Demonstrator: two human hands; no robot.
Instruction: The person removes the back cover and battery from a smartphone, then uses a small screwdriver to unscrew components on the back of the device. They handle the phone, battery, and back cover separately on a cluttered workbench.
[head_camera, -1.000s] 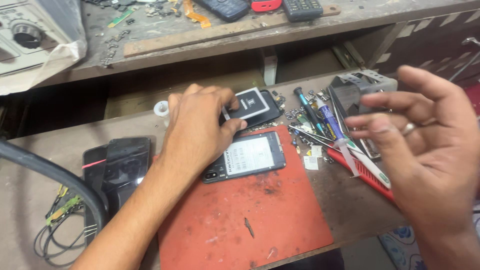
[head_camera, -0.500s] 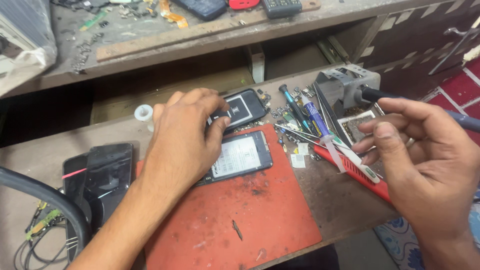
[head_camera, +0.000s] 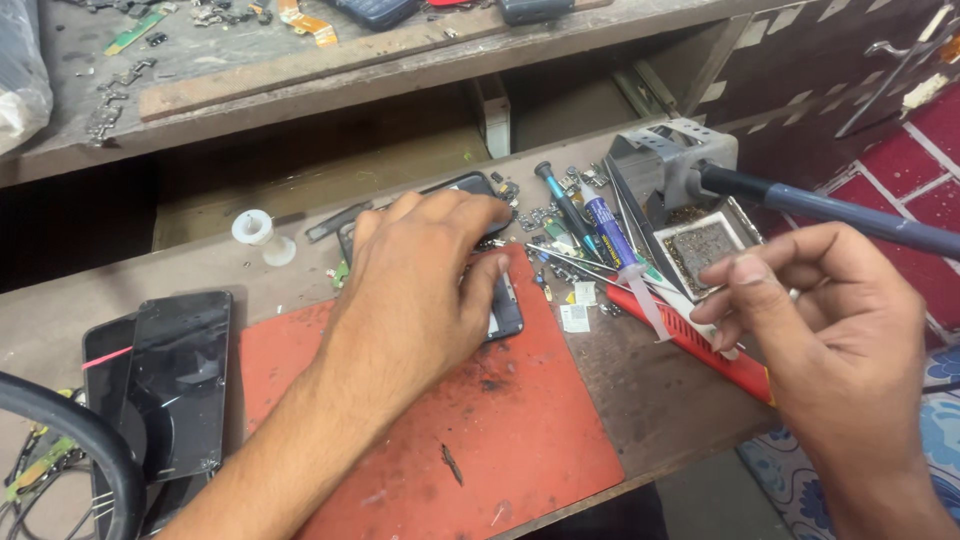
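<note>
Most of the opened-up dark phone (head_camera: 503, 305) is buried under the left hand (head_camera: 425, 275), so all you really get is a sliver of its edge and a bit of pale inner plate poking out by the fingers on the worn red rubber work mat (head_camera: 480, 430). That hand is laid flat over it, palm down, fingers spread and curved onto it, pressing rather than gripping. Just behind the fingertips there's a black phone back cover (head_camera: 470, 185), also half covered, so hard to say much about it. The right hand (head_camera: 830, 340) is up off the bench at the right, half curled with thumb and fingertips pinched close together; whether something tiny is between them I honestly can't tell. Right above that hand a blue-handled soldering iron (head_camera: 830, 210) sits in a grey metal stand (head_camera: 665, 160) with a grubby square sponge tray (head_camera: 700, 245), its handle running out of frame at the right. Between the hands there's a messy pile of screwdrivers and tweezers (head_camera: 590, 235) with small screws and bits too small to make out, plus a red flat tool (head_camera: 690, 345) partly hidden by the right hand. Far left are two dark phones stacked (head_camera: 170, 380), cut off at the bottom, and a small white solder spool (head_camera: 255, 230) sits near the bench's back edge.
</note>
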